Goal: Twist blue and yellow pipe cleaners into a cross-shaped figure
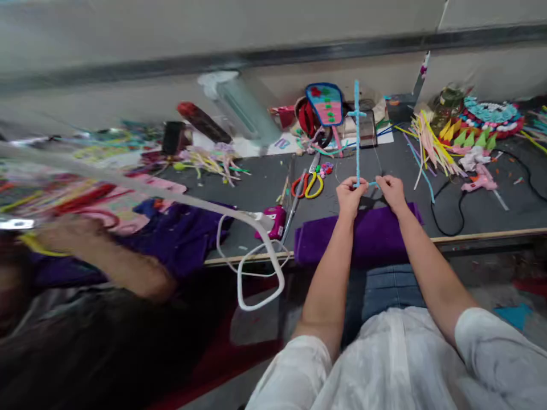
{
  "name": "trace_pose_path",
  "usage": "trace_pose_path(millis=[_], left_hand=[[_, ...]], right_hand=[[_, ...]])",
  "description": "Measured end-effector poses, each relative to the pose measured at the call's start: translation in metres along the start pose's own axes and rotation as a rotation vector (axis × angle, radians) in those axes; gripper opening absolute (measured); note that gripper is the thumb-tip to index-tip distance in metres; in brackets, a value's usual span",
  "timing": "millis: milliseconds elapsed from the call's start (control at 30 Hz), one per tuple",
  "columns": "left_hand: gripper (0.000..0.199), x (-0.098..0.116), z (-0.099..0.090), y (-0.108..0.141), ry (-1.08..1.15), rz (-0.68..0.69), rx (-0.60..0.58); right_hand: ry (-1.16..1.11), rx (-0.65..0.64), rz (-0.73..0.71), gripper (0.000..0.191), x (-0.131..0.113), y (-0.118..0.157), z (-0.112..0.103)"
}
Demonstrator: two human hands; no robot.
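Observation:
A light-blue fuzzy pipe cleaner shape (358,142) stands up from my hands, with a short crosspiece near its upper part. My left hand (351,196) pinches its lower end. To the right, my right hand (391,191) is closed on the end of a short blue stretch that runs between both hands. A thin wire or thread loops beside the shape. Under my wrists lies a folded purple cloth (325,236) at the table's front edge. Scissors with red and yellow handles (314,185) rest left of my left hand.
A pink glue gun (481,181) with a black cord lies at right, near a bundle of yellow and pink pipe cleaners (431,142). A white curved lamp frame (260,273) juts over the table edge. At left, a co-worker's arm (123,262) reaches over purple fabric (179,233).

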State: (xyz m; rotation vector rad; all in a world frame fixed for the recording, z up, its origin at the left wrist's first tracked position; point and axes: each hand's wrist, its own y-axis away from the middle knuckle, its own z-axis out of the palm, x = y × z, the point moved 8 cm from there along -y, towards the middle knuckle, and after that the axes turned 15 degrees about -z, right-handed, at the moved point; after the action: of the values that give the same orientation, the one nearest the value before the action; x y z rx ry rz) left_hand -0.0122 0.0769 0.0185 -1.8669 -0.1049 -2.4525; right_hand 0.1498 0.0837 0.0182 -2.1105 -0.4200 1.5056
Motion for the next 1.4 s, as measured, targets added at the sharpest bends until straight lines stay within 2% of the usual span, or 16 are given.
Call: trace_pose_path(millis=[167, 333, 433, 600, 867, 1133, 1267, 1400], left_hand=[[0.015, -0.007, -0.004, -0.005, 0.067, -0.068, 0.041], [0.024, -0.020, -0.008, -0.012, 0.228, -0.180, 0.026], [0.028, -0.025, -0.007, -0.013, 0.290, -0.247, 0.000], [0.030, -0.030, 0.000, -0.011, 0.356, -0.354, -0.089], [0.031, -0.033, 0.006, -0.009, 0.327, -0.389, -0.171], [0.027, -0.027, 0.010, -0.007, 0.260, -0.326, -0.207], [0.023, -0.017, 0.007, -0.005, 0.199, -0.192, -0.143], [0.018, -0.006, 0.006, 0.000, 0.086, -0.066, -0.063]], right_hand=[[-0.138, 0.013, 0.050, 0.043, -0.002, 0.001, 0.002], [-0.392, -0.069, 0.062, 0.023, -0.015, 0.002, 0.007], [-0.430, -0.118, 0.027, 0.018, -0.022, 0.002, 0.007], [-0.488, -0.144, 0.009, 0.021, -0.025, 0.002, 0.008], [-0.517, -0.134, 0.041, 0.021, -0.020, 0.002, 0.008], [-0.569, -0.149, 0.085, 0.023, -0.019, 0.003, 0.009], [-0.572, -0.099, 0.089, 0.024, -0.019, 0.002, 0.007], [-0.562, -0.062, 0.156, 0.029, -0.012, 0.003, 0.008]])
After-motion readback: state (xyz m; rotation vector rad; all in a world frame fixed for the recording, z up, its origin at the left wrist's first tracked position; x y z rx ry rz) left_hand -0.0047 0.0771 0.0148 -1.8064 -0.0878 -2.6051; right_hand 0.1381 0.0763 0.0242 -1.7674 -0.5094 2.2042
